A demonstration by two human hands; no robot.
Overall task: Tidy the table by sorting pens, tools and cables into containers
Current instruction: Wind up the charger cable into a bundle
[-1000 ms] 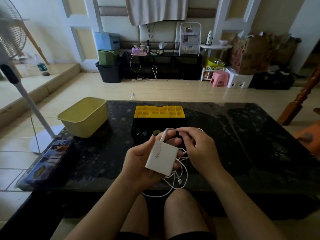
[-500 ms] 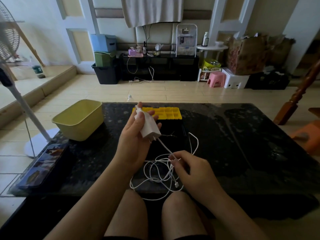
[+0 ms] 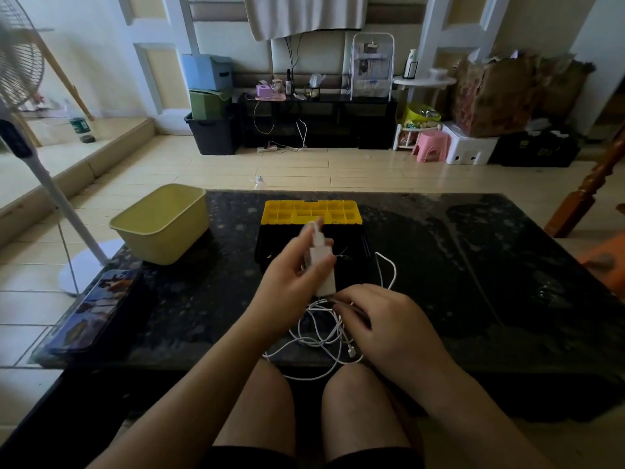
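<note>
Over table (image 3: 473, 265), left fingers (image 3: 304, 245) clamp charger (image 3: 323, 265); right fingers (image 3: 348, 316) pinch cable (image 3: 321, 336).

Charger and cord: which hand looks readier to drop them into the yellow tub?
Probably the left hand: it holds the charger, and the tub sits on its side. The right hand is busy gathering the cord.

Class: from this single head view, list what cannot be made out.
- White charger: motion-blurred in the left hand, no lettering readable.
- White cable: partly hidden under the right hand.
- Black toolbox interior: dark, blocked by the hands.
- Yellow tub: near wall hides its bottom.
</note>
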